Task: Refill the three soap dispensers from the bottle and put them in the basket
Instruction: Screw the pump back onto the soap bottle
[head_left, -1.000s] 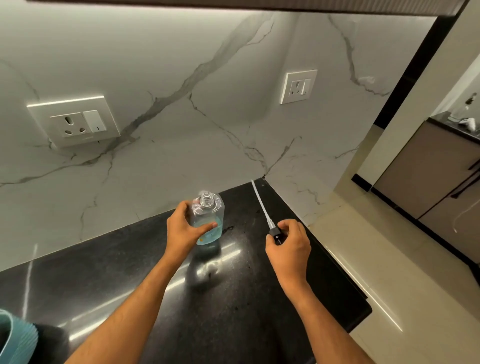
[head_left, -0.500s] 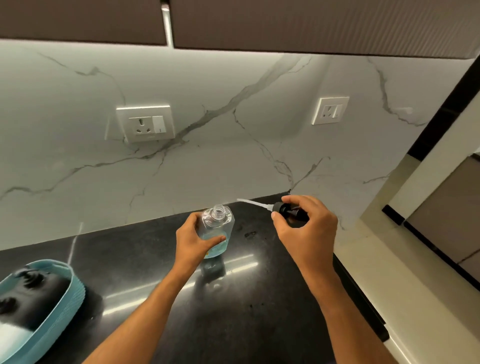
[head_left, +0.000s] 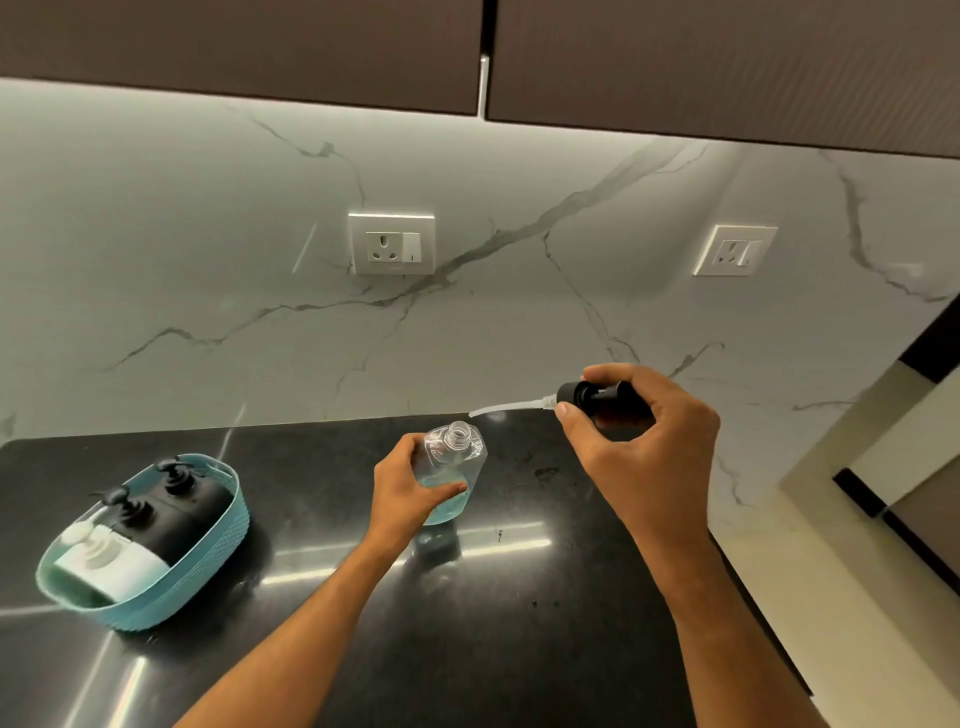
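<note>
On the black polished tabletop (head_left: 519, 597) a clear soap dispenser (head_left: 453, 470) stands upright with its threaded neck uncapped and pale blue liquid filling only its lower part; the left hand (head_left: 410, 491) grips it from the left side, its fingers curled round the near face and the thumb up along the shoulder; the right hand (head_left: 641, 452) is raised above and to the right of the dispenser, fingers and thumb pinching a black pump head (head_left: 592, 397) held roughly level, its translucent dip tube (head_left: 506, 408) reaching leftward so that the tip hangs just above and slightly behind the open neck, apart from it; well to the left on the tabletop sits a blue ribbed basket (head_left: 171, 587), and in it two black dispensers (head_left: 171, 514) with their pumps fitted stand side by side at the far end, with a white-capped bottle (head_left: 111, 564) lying at the near end; behind the tabletop rises a white marble backsplash (head_left: 208, 249) veined in grey, carrying one wall socket (head_left: 392, 243) above the dispenser and a second socket (head_left: 735, 250) farther right; dark cabinet doors (head_left: 260, 47) run along the top.
</note>
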